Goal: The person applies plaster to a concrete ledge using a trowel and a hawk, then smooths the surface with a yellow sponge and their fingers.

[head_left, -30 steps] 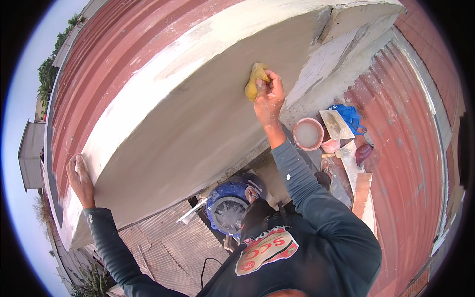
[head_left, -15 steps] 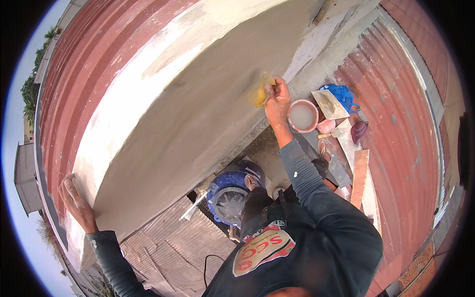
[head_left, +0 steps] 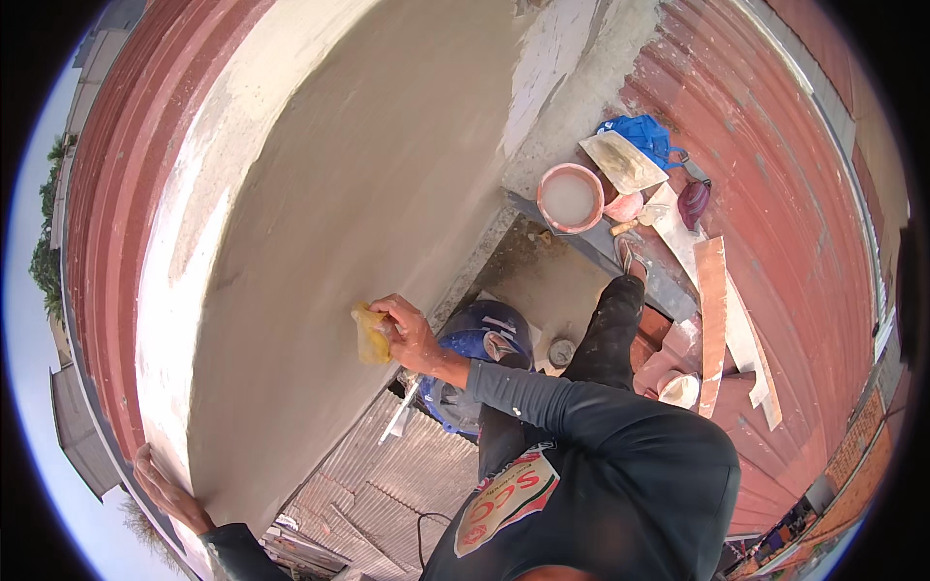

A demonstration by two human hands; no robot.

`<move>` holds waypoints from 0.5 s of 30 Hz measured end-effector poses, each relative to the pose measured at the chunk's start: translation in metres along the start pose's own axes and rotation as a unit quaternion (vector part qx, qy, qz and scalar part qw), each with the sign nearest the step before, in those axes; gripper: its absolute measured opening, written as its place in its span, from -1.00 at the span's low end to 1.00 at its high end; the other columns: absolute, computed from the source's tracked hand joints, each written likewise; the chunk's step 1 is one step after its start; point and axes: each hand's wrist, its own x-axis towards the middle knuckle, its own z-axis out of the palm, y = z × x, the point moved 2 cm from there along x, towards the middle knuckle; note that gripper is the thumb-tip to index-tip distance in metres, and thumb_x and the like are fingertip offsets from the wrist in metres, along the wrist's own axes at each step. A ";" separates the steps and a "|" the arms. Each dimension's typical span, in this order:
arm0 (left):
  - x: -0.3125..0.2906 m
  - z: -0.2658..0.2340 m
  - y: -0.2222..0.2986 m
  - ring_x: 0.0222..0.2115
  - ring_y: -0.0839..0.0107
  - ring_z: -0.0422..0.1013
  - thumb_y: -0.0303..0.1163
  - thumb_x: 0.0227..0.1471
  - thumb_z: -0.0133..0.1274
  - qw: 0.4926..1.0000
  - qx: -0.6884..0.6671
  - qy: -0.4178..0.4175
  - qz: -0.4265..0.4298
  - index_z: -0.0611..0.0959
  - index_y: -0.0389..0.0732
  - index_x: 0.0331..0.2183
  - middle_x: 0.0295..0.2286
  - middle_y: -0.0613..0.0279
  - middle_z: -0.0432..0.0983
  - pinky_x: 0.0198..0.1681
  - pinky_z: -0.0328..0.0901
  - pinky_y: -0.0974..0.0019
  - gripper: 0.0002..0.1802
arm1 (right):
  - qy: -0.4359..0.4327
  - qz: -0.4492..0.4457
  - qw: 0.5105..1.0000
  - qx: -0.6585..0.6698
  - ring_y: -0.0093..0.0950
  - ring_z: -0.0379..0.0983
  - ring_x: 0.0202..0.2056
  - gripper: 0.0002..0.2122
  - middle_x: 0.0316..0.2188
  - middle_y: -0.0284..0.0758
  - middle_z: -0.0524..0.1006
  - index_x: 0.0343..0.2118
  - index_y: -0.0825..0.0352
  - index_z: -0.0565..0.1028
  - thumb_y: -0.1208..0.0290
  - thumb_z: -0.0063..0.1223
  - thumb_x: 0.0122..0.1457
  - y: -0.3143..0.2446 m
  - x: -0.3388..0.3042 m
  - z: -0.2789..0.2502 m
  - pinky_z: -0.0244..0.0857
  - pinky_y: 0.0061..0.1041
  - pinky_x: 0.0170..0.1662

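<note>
A yellow sponge [head_left: 371, 334] is pinched in my right hand [head_left: 411, 336] and lies against the grey plastered wall [head_left: 320, 213]. The plaster looks damp and mostly smooth. At the lower left, my left hand [head_left: 172, 492] rests with its fingers stretched out on the whitish top edge of the wall [head_left: 167, 387], holding nothing. Just behind my right wrist stands a blue drum [head_left: 484, 334], partly hidden by my forearm.
A pink bucket of cloudy water [head_left: 570, 198] stands right of the wall. Around it are a plastering board [head_left: 623, 162], a blue bag [head_left: 644, 136], a trowel [head_left: 647, 215] and wooden planks [head_left: 711, 324]. Red corrugated roofing [head_left: 775, 223] flanks both sides; grey corrugated sheets [head_left: 363, 484] lie below.
My right hand has swept the sponge down and left along the wall, toward me. The view has shifted; my left hand stays on the wall's edge.
</note>
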 end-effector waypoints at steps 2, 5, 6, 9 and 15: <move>-0.003 -0.015 0.012 -0.06 0.17 0.35 -0.02 0.34 -0.28 0.998 0.060 0.005 0.022 0.59 -0.36 -0.16 -0.16 0.07 0.47 0.13 0.16 0.15 -0.42 | 0.067 0.071 0.995 -0.013 -0.47 0.47 -0.19 -0.83 -0.21 -0.27 0.47 -0.09 0.35 0.45 0.58 0.01 0.26 0.067 0.009 -0.081 0.39 -0.49 -0.14; -0.017 -0.004 0.003 -0.09 -0.04 0.44 -0.11 0.22 -0.06 0.999 -0.006 -0.003 -0.042 0.52 -0.16 0.07 -0.06 -0.14 0.49 -0.05 0.41 -0.07 -0.52 | 0.215 0.132 0.933 -0.258 -0.37 0.52 -0.21 -0.74 -0.20 -0.21 0.52 -0.04 0.34 0.45 0.57 0.08 0.19 0.208 0.025 -0.252 0.39 -0.42 -0.11; -0.021 -0.015 -0.024 -0.04 -0.04 0.40 -0.04 0.24 -0.12 0.995 -0.042 -0.011 -0.090 0.48 -0.16 0.10 0.02 -0.14 0.41 -0.02 0.39 -0.10 -0.47 | 0.258 0.113 0.890 -0.357 -0.18 0.52 -0.18 -0.69 -0.19 -0.13 0.53 -0.03 0.34 0.45 0.60 0.06 0.13 0.226 0.031 -0.299 0.37 -0.29 -0.07; -0.020 -0.010 -0.045 0.00 -0.05 0.37 0.02 0.24 -0.17 0.976 -0.110 -0.011 -0.187 0.43 -0.15 0.13 0.09 -0.14 0.32 0.01 0.37 -0.14 -0.42 | 0.270 0.187 0.832 -0.447 -0.02 0.48 -0.18 -0.60 -0.24 -0.03 0.51 -0.04 0.28 0.43 0.63 0.02 -0.02 0.315 0.049 -0.421 0.35 -0.12 -0.06; -0.032 0.083 0.030 0.00 -0.06 0.37 0.01 0.23 -0.14 0.949 -0.174 0.014 -0.263 0.41 -0.14 0.14 0.10 -0.14 0.32 0.01 0.37 -0.14 -0.41 | 0.088 0.357 0.761 -0.535 0.05 0.38 0.04 -0.38 0.06 0.05 0.34 0.18 0.02 0.31 0.52 0.02 -0.03 0.443 0.083 -0.536 0.29 -0.08 0.12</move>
